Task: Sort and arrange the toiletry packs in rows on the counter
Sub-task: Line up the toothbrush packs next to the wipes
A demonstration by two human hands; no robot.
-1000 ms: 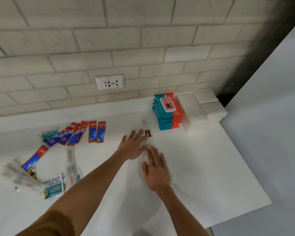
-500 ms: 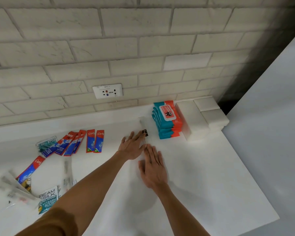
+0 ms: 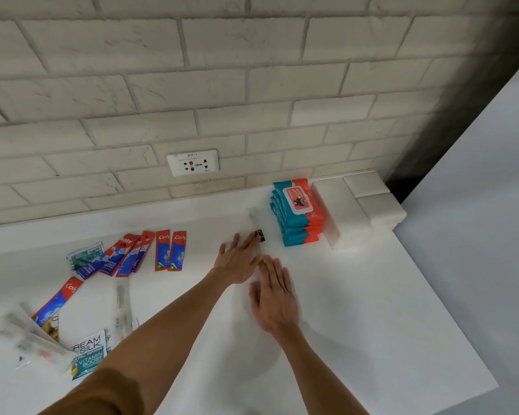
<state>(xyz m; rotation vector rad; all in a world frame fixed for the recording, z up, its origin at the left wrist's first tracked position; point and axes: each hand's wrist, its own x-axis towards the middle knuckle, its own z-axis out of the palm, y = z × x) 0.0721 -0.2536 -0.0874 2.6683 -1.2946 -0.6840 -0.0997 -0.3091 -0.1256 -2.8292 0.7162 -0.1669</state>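
Both hands lie flat on the white counter (image 3: pixel 372 310) with straight fingers. My left hand (image 3: pixel 240 259) and my right hand (image 3: pixel 274 298) press a long clear pack with a small dark label (image 3: pixel 259 235), which reaches toward the back wall. Just to its right stands a stack of teal and orange wet-wipe packs (image 3: pixel 297 214). A row of red and blue toothpaste sachets (image 3: pixel 170 250) lies to the left, with more fanned beside them (image 3: pixel 123 256). A teal pack (image 3: pixel 83 256) sits at the row's left end.
White blocks (image 3: pixel 360 211) stand at the back right corner by the wipes. At the front left lies a loose heap: Cream Silk sachets (image 3: pixel 87 351), clear wrapped packs (image 3: pixel 27 336) and another toothpaste sachet (image 3: pixel 59 301). A wall socket (image 3: pixel 192 163) sits above the counter, whose edge drops off at right.
Both hands slid the clear pack a little toward the back wall and the wipes stack. The view tilted slightly; the other packs stayed put.
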